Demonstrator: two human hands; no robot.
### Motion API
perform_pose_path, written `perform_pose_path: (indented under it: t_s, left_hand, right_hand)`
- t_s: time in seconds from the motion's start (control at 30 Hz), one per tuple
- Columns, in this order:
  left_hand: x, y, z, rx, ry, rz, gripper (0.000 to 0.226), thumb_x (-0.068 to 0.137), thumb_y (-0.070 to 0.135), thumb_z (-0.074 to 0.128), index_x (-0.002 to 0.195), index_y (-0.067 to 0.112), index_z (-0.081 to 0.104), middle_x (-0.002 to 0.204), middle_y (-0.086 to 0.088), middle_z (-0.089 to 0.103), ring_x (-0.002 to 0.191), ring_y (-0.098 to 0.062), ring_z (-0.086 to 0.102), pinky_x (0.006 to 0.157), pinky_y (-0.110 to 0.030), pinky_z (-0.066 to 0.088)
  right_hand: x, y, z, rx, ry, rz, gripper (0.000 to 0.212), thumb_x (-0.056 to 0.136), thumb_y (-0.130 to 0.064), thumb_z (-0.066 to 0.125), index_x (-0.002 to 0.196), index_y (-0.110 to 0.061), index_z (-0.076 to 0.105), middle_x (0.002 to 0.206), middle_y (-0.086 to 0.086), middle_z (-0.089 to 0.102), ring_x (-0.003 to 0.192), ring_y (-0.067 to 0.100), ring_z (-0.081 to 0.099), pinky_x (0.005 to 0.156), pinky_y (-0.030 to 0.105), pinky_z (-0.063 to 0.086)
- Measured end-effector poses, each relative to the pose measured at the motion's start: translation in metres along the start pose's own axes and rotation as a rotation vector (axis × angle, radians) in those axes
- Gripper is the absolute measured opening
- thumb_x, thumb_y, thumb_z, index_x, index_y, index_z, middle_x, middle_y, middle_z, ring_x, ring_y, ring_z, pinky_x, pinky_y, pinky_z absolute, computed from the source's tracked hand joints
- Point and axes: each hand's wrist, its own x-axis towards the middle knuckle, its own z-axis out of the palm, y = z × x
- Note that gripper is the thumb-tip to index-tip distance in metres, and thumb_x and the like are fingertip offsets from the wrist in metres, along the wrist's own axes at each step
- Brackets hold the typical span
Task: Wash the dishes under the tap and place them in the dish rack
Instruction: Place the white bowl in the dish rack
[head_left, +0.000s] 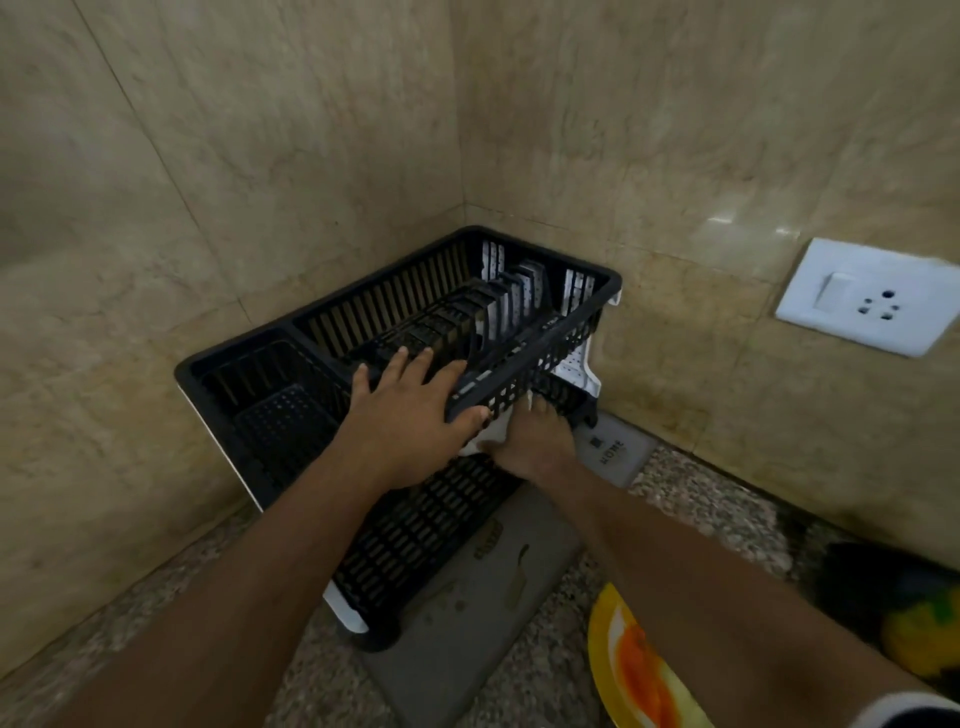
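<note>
A black plastic dish rack stands in the corner of the counter, with upright plate dividers inside and a cutlery section at its left end. A white drip tray shows beneath it at the right end and the front corner. My left hand lies over the rack's front slatted rim, fingers inside and thumb under the rim. Just to its right, my right hand reaches under that rim, thumb on a white piece that looks like part of the tray. The fingertips are hidden.
A grey mat lies under the rack on the speckled counter. A yellow plate with orange marking sits at the bottom right, a dark object with a yellow-green thing beside it. A white wall socket is on the right wall.
</note>
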Motion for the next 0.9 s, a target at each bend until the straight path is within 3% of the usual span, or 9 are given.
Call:
perform_pose_path:
  t_s: [0.13, 0.2, 0.3, 0.37, 0.47, 0.53, 0.63, 0.77, 0.9]
  left_hand:
    - [-0.004, 0.002, -0.006, 0.022, 0.029, 0.046, 0.069, 0.094, 0.069, 0.022, 0.154, 0.037, 0.01, 0.164, -0.001, 0.008, 0.151, -0.025, 0.0, 0.119, -0.056, 0.002]
    - [-0.012, 0.006, -0.009, 0.089, 0.121, 0.106, 0.066, 0.096, 0.062, 0.028, 0.155, 0.034, 0.013, 0.162, -0.005, 0.017, 0.15, -0.027, 0.008, 0.12, -0.054, 0.01]
    - [-0.037, 0.029, -0.011, 0.108, 0.296, 0.208, 0.06, 0.098, 0.052, 0.039, 0.151, 0.025, 0.031, 0.15, -0.01, 0.039, 0.142, -0.031, 0.03, 0.115, -0.051, 0.026]
    - [-0.064, 0.059, -0.006, 0.04, 0.365, 0.258, 0.055, 0.094, 0.047, 0.041, 0.142, 0.02, 0.045, 0.137, -0.01, 0.051, 0.128, -0.031, 0.046, 0.105, -0.047, 0.039]
    - [-0.108, 0.111, 0.019, -0.142, 0.321, 0.298, 0.045, 0.093, 0.039, 0.048, 0.13, 0.015, 0.056, 0.124, -0.009, 0.058, 0.109, -0.03, 0.058, 0.087, -0.042, 0.051]
    - [-0.135, 0.146, 0.042, -0.226, 0.178, 0.296, 0.042, 0.095, 0.037, 0.048, 0.13, 0.015, 0.056, 0.125, -0.009, 0.055, 0.107, -0.03, 0.057, 0.083, -0.039, 0.051]
    - [-0.174, 0.195, 0.077, -0.381, 0.05, 0.272, 0.048, 0.088, 0.044, 0.044, 0.124, 0.017, 0.062, 0.121, -0.01, 0.06, 0.106, -0.031, 0.06, 0.084, -0.037, 0.049]
    - [-0.208, 0.25, 0.115, -0.484, -0.083, 0.256, 0.039, 0.088, 0.044, 0.05, 0.122, 0.029, 0.062, 0.111, 0.0, 0.066, 0.1, -0.024, 0.064, 0.082, -0.036, 0.052]
    - [-0.216, 0.293, 0.142, -0.538, -0.171, 0.237, 0.042, 0.094, 0.035, 0.055, 0.135, 0.022, 0.056, 0.119, -0.005, 0.068, 0.109, -0.026, 0.062, 0.086, -0.034, 0.049]
  right_hand:
    - [-0.048, 0.029, -0.038, 0.123, -0.017, -0.083, 0.07, 0.085, -0.065, 0.051, 0.136, -0.018, 0.044, 0.126, 0.013, 0.052, 0.101, 0.03, 0.057, 0.08, 0.043, 0.054]
    - [-0.08, 0.046, -0.055, 0.206, -0.075, -0.098, 0.058, 0.087, -0.064, 0.049, 0.126, -0.021, 0.05, 0.113, 0.007, 0.057, 0.093, 0.027, 0.06, 0.072, 0.039, 0.052]
    - [-0.137, 0.067, -0.084, 0.315, -0.073, -0.082, 0.047, 0.09, -0.057, 0.052, 0.119, -0.02, 0.056, 0.105, 0.002, 0.063, 0.098, 0.024, 0.061, 0.075, 0.037, 0.049]
    - [-0.177, 0.085, -0.099, 0.318, -0.062, -0.091, 0.022, 0.094, -0.047, 0.054, 0.095, -0.026, 0.059, 0.085, 0.003, 0.064, 0.082, 0.023, 0.061, 0.066, 0.034, 0.044]
    - [-0.24, 0.114, -0.118, 0.395, -0.037, -0.033, 0.024, 0.091, -0.037, 0.055, 0.069, -0.027, 0.052, 0.06, 0.004, 0.052, 0.059, 0.023, 0.05, 0.055, 0.035, 0.037]
    - [-0.28, 0.137, -0.125, 0.421, -0.015, 0.019, 0.021, 0.089, -0.037, 0.059, 0.074, -0.024, 0.059, 0.064, 0.001, 0.057, 0.062, 0.021, 0.052, 0.054, 0.031, 0.034]
    - [-0.336, 0.177, -0.129, 0.419, -0.005, 0.076, 0.018, 0.088, -0.044, 0.063, 0.096, -0.029, 0.068, 0.085, -0.005, 0.07, 0.079, 0.017, 0.064, 0.066, 0.031, 0.05]
    - [-0.399, 0.238, -0.128, 0.472, -0.009, 0.206, 0.008, 0.091, -0.038, 0.058, 0.094, -0.034, 0.065, 0.09, -0.013, 0.067, 0.084, 0.01, 0.063, 0.076, 0.037, 0.056]
    - [-0.434, 0.293, -0.118, 0.407, 0.058, 0.37, 0.014, 0.093, -0.037, 0.055, 0.103, -0.033, 0.064, 0.1, -0.006, 0.067, 0.085, 0.015, 0.063, 0.075, 0.036, 0.055]
